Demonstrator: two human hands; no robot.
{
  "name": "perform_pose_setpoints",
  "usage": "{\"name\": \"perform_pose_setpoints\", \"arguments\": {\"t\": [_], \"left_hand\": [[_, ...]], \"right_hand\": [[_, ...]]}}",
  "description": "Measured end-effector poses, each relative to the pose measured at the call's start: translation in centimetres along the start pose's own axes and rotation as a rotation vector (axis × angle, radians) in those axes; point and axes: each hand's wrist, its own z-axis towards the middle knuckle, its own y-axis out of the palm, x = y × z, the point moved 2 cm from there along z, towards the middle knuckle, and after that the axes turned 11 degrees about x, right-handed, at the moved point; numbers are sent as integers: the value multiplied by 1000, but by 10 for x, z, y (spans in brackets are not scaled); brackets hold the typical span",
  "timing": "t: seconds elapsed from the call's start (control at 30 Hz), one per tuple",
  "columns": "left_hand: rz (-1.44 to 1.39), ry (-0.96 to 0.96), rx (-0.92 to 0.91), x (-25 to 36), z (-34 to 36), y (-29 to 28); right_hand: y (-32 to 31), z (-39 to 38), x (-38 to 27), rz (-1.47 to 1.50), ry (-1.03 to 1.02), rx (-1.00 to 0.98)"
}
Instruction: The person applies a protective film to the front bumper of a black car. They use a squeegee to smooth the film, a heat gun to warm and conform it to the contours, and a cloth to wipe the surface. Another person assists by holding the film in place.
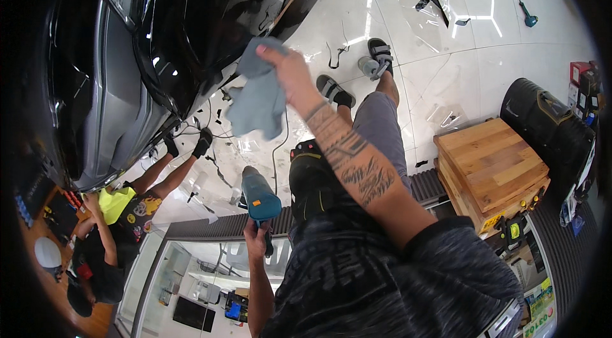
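Note:
A grey cloth is bunched in my right hand, the thumb lying on top and the rest hanging loose. It is held close to the lower edge of a glossy black car; whether it touches the paint I cannot tell. Down at my side, my left hand is wrapped round the handle of a teal heat gun, its nozzle pointing away from me. The gun's body covers part of the fingers.
Another person bends at the car's far left with a yellow cloth. Cords and dark scraps litter the glossy tiled floor. A wooden box stands at right beside a black case. A second teal tool lies far right.

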Motion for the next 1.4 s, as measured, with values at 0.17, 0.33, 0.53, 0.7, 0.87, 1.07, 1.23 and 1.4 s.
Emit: {"name": "perform_pose_setpoints", "arguments": {"t": [0.17,0.33,0.53,0.7,0.87,1.07,1.23,1.4], "left_hand": [[58,-120,-15,7,-1,-3],[55,-53,40,12,1,-5],[78,-55,7,11,2,-10],[22,-117,9,-5,-7,-14],[77,-155,50,2,-8,-19],[185,-199,-9,-15,19,-54],[334,-203,-170,1,84,-63],[342,-93,-236,8,124,-77]], "right_hand": [[4,-25,7,-76,16,-94],[1,-16,-5,-11,74,-43],[19,-55,11,-253,-9,-274],[-40,-47,30,-135,279,-65],[-26,-24,1,-196,72,-90],[-10,-20,-27,-482,-202,-37],[6,-49,-1,-750,-916,69],[18,-64,11,-837,-990,217]]}}
